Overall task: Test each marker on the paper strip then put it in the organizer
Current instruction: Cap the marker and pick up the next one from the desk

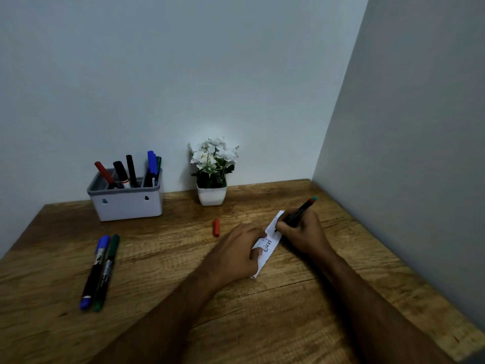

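A white paper strip [270,241] with scribbles lies on the wooden desk at centre right. My left hand [236,254] presses flat on its left side. My right hand [301,232] grips an uncapped black marker [301,210] with a red and teal end, its tip touching the strip. A loose red cap [216,227] lies left of the strip. A blue marker [95,271] and a green marker [107,271] lie side by side at the left. The grey organizer [126,203] at the back left holds several markers.
A small white pot of white flowers [212,172] stands against the back wall between organizer and strip. A side wall [406,153] closes the desk on the right. Bare desk top [183,324] shows at the front.
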{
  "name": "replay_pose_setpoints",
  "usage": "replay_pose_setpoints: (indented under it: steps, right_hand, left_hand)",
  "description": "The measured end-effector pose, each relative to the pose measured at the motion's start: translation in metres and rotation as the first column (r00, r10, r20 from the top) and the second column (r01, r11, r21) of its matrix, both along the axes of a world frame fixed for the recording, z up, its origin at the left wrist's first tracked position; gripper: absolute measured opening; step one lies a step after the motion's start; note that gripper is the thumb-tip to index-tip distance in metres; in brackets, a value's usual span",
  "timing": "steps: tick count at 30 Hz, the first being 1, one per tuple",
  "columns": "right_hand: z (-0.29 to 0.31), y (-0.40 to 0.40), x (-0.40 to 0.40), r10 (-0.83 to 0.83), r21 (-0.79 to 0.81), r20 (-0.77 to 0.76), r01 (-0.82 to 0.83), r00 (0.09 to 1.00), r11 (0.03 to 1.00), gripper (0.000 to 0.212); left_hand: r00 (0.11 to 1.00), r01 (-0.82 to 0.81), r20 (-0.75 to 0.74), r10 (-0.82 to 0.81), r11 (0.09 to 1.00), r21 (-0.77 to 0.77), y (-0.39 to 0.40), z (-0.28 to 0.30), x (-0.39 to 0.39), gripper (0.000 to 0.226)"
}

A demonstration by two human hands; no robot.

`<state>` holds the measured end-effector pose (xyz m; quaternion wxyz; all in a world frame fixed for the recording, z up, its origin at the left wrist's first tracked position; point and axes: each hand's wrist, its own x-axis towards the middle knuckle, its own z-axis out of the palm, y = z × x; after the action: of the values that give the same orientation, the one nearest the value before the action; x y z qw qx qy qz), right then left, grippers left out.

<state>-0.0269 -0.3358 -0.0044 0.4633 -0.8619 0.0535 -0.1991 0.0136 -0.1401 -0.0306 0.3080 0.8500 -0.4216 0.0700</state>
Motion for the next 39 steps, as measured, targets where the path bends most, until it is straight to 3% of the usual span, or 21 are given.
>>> replay_pose_setpoints:
  steps: [21,30,39]
  right_hand:
    - [0.004,0.004,-0.001,-0.017,0.009,-0.036,0.018,0.999,1.0,0.015]
    - [0.007,0.0,-0.006,-0.106,0.166,0.007,0.103,0.994,0.981,0.013]
    - [0.022,0.011,-0.013,-0.008,0.293,0.05,-0.007,0.999,0.956,0.005]
  left_hand:
    - [1.0,-0.007,-0.013,0.007,1.0,0.0,-0.001,0.0,0.0,0.039]
    - [0.999,0.0,-0.042,-0.002,0.999,-0.048,0.002,0.008,-0.004,0.037]
    - [0.988,-0.157,-0.041,0.152,0.972,-0.174,0.012,0.027,0.009,0.031]
